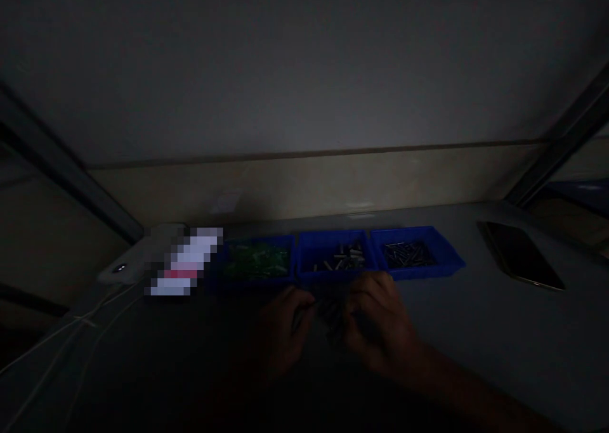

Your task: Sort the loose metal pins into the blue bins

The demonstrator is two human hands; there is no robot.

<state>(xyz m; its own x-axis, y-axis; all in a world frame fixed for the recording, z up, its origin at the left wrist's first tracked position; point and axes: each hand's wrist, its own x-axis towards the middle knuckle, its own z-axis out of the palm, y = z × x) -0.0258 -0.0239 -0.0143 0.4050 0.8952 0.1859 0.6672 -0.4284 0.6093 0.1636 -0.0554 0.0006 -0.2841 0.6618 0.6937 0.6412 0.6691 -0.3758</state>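
The scene is very dark. My left hand (pixel 284 331) and my right hand (pixel 375 322) rest on the table just in front of three blue trays, fingers curled toward each other. Between them lies a small dark cluster of parts (pixel 332 316) that I cannot make out. The left blue tray (pixel 254 262) holds green pieces. The middle blue tray (pixel 335 255) holds light and dark small parts. The right blue tray (pixel 416 252) holds thin dark metal pins.
A dark phone (pixel 521 255) lies flat at the right. A blurred white and red item (pixel 185 268) and a white device (pixel 124 265) sit at the left, with thin white cables (pixel 57 341) trailing leftward. A wall closes the table's back edge.
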